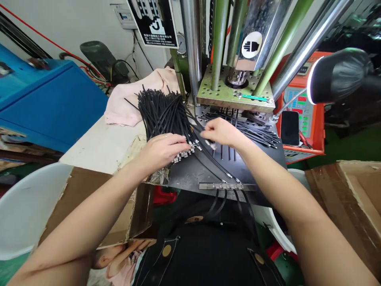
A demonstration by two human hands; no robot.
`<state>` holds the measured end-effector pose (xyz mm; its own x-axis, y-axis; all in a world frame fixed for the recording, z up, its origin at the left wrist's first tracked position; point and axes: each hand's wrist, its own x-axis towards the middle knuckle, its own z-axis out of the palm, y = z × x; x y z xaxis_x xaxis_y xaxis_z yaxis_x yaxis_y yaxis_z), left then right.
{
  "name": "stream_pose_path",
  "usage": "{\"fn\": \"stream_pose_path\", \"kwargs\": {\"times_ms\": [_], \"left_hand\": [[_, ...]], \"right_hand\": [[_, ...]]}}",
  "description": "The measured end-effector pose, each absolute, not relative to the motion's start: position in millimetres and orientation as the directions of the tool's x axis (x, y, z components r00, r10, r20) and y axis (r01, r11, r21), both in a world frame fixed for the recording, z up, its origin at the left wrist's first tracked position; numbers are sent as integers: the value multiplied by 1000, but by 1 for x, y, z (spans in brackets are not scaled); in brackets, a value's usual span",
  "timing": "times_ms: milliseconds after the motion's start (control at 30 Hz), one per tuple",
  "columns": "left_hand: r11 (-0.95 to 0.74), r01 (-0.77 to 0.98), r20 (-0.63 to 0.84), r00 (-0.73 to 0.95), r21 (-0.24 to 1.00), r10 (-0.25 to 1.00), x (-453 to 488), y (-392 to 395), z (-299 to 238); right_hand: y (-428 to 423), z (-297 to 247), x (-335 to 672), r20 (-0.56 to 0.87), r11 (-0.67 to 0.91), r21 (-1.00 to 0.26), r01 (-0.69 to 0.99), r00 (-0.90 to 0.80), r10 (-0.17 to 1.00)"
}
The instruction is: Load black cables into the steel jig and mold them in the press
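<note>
A thick bundle of black cables (163, 113) with silver metal connector ends lies on the left of the dark metal table. My left hand (165, 149) rests at the near end of this bundle, its fingers closed together on the connector ends. Right of it, above the table, my right hand (222, 132) is pinched round black cables whose silver ends blur below the fingers. A slotted metal bar (214, 186) on the table's front edge holds several cables. More black cables (257, 133) lie beneath the press, partly behind my right hand.
The green press plate (235, 93) stands over the table between steel columns, with a green-handled wrench (253, 97) on it. A black lamp (339, 77) and phone (290, 128) are at the right. Cardboard boxes (327, 198) flank me; a person (119, 260) is at lower left.
</note>
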<state>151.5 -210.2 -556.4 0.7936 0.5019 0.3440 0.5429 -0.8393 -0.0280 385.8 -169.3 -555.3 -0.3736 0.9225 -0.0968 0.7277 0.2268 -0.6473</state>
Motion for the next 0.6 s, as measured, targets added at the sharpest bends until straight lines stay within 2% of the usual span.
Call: {"fn": "stream_pose_path", "kwargs": {"times_ms": [67,167,267,433,500,600], "left_hand": [[-877,481,401,802,5,442,179,-232,-554],[-940,341,284,899,22,333,221,-263,-561],[-952,295,161,939,83,305,234,-273,-574],[-839,530,24,843,121,537,220,-254,-585],[-833,539,-64,842,126,535,229,-247,-589],[-873,470,-145,880,132,452,251,-249,-594]], "right_hand": [[-191,-560,406,-136,284,-525,802,-409,903],[-229,-576,433,-262,262,-370,891,-370,891],[-263,-588,464,-268,192,-397,898,-313,911],[-288,-596,492,-242,99,-479,872,-240,940],[-289,-597,482,-253,108,-493,864,-261,932],[-290,-594,463,-288,151,-479,865,-317,904]]}}
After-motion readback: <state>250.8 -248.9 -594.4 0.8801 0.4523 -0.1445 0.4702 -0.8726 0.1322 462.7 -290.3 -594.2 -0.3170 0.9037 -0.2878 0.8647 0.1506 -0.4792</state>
